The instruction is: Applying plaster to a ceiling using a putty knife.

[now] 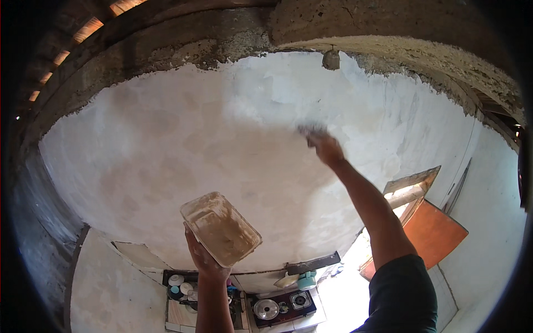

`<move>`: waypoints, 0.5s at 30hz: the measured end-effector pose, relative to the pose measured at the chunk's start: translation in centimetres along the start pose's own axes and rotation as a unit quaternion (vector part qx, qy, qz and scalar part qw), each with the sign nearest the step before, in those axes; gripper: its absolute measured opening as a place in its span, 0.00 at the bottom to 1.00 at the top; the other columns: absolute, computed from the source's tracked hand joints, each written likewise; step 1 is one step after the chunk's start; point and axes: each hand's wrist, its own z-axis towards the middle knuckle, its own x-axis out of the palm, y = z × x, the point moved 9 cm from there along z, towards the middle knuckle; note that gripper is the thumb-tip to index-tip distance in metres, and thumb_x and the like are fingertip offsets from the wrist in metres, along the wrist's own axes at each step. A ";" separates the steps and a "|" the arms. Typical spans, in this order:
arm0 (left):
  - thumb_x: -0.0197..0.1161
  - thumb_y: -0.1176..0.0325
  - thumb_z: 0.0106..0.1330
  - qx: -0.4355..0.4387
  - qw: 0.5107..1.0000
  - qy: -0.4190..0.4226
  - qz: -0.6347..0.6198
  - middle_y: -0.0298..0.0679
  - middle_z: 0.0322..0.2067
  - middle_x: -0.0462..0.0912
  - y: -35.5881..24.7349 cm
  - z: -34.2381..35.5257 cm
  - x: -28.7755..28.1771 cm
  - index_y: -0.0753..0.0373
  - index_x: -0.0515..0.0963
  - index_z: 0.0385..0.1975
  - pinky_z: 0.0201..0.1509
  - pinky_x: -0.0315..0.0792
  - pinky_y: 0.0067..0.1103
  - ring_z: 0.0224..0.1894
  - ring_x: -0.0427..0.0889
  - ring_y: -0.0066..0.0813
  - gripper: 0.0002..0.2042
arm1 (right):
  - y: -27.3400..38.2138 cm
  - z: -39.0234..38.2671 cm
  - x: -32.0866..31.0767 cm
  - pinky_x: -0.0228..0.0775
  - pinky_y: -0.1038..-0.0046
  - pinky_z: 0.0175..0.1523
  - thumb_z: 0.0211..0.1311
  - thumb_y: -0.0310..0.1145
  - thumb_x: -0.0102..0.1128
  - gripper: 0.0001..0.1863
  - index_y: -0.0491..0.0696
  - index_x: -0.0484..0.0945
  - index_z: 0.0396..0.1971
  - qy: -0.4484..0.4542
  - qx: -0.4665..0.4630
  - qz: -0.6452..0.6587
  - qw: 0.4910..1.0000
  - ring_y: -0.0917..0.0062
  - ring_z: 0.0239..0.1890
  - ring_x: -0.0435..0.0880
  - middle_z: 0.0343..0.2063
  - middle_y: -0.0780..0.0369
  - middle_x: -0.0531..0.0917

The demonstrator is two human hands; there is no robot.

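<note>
Left of centre, in front of the broad wall of pale, patchy plaster (266,166), is the rectangular translucent plastic tub (240,220) w/ rounded corners. Its long axis runs diagonally, far L to near R; open mouth faces the viewer, so beige paste (223,234) shows smeared over the base & sides. L hand (202,256) has hold of it at the near-L side, thumb along the edge, other fingers mostly hidden behind.

R hand (328,149), farther off & to the R, is closed round a dark grey flat tool (311,130) up by the wall. Tool's motion-blurred: can't tell its exact long axis, or if the edge touches plaster.

Far side, slightly R: a grey bell-shaped fitting (331,59) hangs under the rough brown concrete beam (388,25), beyond the tool. Near side, below the tub: a dark two-burner stove (283,311) w/ a round silver lid (266,309), plus a teal container (307,281) just behind; white bowls (176,279) sit to the L. L forearm blocks part of the counter btwn bowls & stove. R arm, in a black sleeve (402,294), covers part of the bright opening; an orange-brown panel (436,233) stands R of it.
</note>
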 end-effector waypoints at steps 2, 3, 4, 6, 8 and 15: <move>0.65 0.53 0.61 0.010 1.000 -0.006 0.016 0.58 0.65 0.54 -0.4 0.0 -0.7 0.60 0.48 0.70 0.63 0.66 0.45 0.63 0.65 0.59 0.42 | 0.9 -2.2 -0.3 0.76 0.64 0.48 0.56 0.20 0.49 0.23 0.57 0.78 0.50 -0.005 -0.009 0.017 1.000 0.64 0.44 0.83 0.45 0.59 0.83; 0.66 0.53 0.60 0.045 0.996 0.007 0.083 0.58 0.65 0.54 -1.5 0.9 -1.0 0.60 0.48 0.69 0.63 0.67 0.46 0.63 0.64 0.59 0.43 | 0.2 -2.5 0.6 0.76 0.64 0.48 0.56 0.19 0.48 0.24 0.57 0.77 0.51 0.080 0.032 0.028 0.996 0.63 0.44 0.83 0.45 0.59 0.83; 0.66 0.53 0.60 0.079 0.985 0.020 0.150 0.58 0.64 0.54 -2.3 1.4 -0.9 0.60 0.48 0.69 0.63 0.67 0.47 0.63 0.64 0.59 0.43 | -0.6 -2.9 1.5 0.76 0.64 0.49 0.56 0.19 0.47 0.25 0.57 0.77 0.52 0.165 0.071 0.040 0.983 0.61 0.44 0.83 0.45 0.59 0.83; 0.68 0.56 0.57 0.076 0.991 -0.026 0.104 0.53 0.58 0.63 -2.5 1.8 -1.9 0.61 0.58 0.63 0.57 0.69 0.43 0.57 0.69 0.55 0.36 | -1.2 0.5 -4.4 0.75 0.61 0.49 0.54 0.18 0.47 0.23 0.46 0.76 0.52 0.015 0.031 0.030 0.999 0.58 0.43 0.82 0.44 0.52 0.82; 0.71 0.60 0.54 0.074 0.993 -0.068 0.056 0.48 0.51 0.72 -2.9 1.8 -2.8 0.63 0.68 0.56 0.52 0.71 0.38 0.51 0.74 0.50 0.30 | -5.4 2.9 -8.4 0.75 0.60 0.45 0.59 0.23 0.49 0.18 0.44 0.77 0.50 -0.095 0.205 0.023 0.974 0.53 0.41 0.82 0.38 0.47 0.82; 0.70 0.56 0.54 0.045 0.997 -0.025 0.062 0.51 0.56 0.66 -2.5 1.5 -1.5 0.62 0.59 0.62 0.55 0.71 0.41 0.56 0.70 0.53 0.38 | -2.3 4.8 0.1 0.74 0.58 0.45 0.60 0.25 0.47 0.13 0.43 0.78 0.41 -0.075 0.237 0.024 0.968 0.55 0.38 0.82 0.37 0.52 0.83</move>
